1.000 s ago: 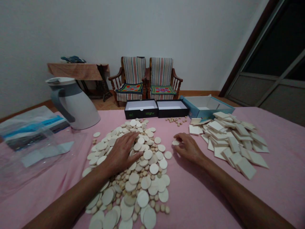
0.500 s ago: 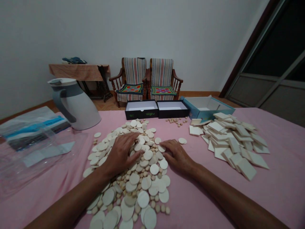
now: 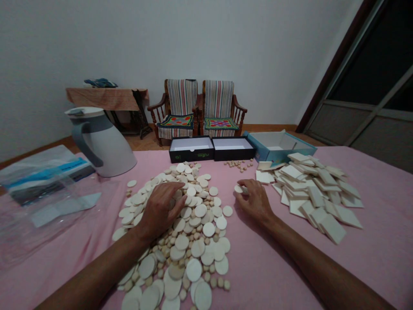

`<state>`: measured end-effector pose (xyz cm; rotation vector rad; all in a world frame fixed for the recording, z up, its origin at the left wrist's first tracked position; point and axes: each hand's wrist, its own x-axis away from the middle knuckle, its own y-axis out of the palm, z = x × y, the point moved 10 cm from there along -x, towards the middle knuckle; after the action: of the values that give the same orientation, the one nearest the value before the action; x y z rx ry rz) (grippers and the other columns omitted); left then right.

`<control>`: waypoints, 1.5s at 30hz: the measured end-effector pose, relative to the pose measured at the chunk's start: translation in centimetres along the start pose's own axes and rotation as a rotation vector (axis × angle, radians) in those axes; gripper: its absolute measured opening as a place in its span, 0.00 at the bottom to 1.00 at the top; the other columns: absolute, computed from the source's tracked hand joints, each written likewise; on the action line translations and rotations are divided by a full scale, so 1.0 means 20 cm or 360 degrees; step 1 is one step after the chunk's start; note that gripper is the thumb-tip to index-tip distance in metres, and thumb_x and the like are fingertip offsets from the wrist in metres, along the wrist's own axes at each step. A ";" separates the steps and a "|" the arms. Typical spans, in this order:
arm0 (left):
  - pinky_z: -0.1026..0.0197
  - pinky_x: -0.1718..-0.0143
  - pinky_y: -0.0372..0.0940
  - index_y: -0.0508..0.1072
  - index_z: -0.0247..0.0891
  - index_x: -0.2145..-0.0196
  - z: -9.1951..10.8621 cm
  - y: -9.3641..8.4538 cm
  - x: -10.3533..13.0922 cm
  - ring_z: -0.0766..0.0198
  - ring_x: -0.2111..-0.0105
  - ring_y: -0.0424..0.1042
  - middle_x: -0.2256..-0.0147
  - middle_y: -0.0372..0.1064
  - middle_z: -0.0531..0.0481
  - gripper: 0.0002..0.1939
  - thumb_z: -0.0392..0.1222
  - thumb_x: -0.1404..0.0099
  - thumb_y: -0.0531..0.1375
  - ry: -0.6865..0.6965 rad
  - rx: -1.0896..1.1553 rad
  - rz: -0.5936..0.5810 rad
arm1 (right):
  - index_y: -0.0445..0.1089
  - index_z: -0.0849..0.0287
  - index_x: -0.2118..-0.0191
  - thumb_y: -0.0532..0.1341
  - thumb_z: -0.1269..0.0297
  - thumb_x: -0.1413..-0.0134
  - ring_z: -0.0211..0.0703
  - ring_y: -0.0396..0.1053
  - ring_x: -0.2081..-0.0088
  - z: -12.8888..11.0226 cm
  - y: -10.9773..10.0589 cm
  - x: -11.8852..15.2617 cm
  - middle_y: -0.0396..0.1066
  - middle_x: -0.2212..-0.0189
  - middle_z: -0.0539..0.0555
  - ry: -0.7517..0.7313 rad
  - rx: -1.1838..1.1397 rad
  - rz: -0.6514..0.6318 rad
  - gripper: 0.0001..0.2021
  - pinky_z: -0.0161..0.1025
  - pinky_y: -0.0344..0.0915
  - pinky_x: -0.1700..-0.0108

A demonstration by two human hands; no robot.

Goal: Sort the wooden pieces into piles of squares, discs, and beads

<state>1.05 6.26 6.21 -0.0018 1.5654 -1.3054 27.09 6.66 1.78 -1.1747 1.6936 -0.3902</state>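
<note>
My left hand [image 3: 162,206] rests on the pile of pale wooden discs [image 3: 181,242], its thumb apart from the bent fingers. Small wooden cubes or beads [image 3: 220,282] show among the discs. To the right of the pile, my right hand [image 3: 256,201] is low over the pink cloth. Its thumb and fingers close round a wooden disc [image 3: 238,189]; a second pale edge behind it is partly hidden by the fingers. A single loose disc [image 3: 227,210] lies between the pile and my right hand.
Square wooden tiles [image 3: 311,189] are heaped at the right. Two black boxes [image 3: 192,154] and a blue box [image 3: 280,148] stand along the far edge, with small wooden pieces [image 3: 238,165] before them. A jug [image 3: 112,146] and clear plastic packaging [image 3: 54,189] occupy the left.
My right hand has moved right, away from the pile's edge, to where a loose disc lay. One disc now lies beside the pile. My left hand has shifted slightly left.
</note>
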 end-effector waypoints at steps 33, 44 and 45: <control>0.47 0.45 0.62 0.65 0.38 0.50 0.65 0.24 -0.14 0.54 0.48 0.60 0.51 0.61 0.41 0.23 0.25 0.43 0.51 0.0110 0.0879 -0.0551 | 0.54 0.67 0.34 0.53 0.69 0.40 0.54 0.52 0.38 -0.33 0.13 0.13 0.58 0.37 0.63 -0.0249 0.0588 -0.0317 0.28 0.53 0.48 0.39; 0.48 0.46 0.63 0.65 0.35 0.53 0.67 0.25 -0.14 0.53 0.50 0.60 0.53 0.62 0.40 0.21 0.25 0.45 0.52 0.0092 0.0770 -0.0634 | 0.54 0.64 0.34 0.52 0.71 0.40 0.54 0.49 0.35 -0.34 0.12 0.15 0.55 0.35 0.61 -0.0332 0.0701 -0.0255 0.28 0.53 0.49 0.39; 0.48 0.48 0.64 0.65 0.35 0.55 0.68 0.25 -0.13 0.54 0.51 0.61 0.55 0.63 0.41 0.19 0.26 0.45 0.52 0.0105 0.0782 -0.0669 | 0.53 0.63 0.34 0.52 0.71 0.40 0.53 0.49 0.35 -0.35 0.12 0.15 0.55 0.35 0.61 -0.0343 0.0696 -0.0244 0.29 0.53 0.49 0.38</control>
<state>14.39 0.11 6.30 0.0212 1.3000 -2.0156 19.85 3.54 1.60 -0.9815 1.2549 -0.6665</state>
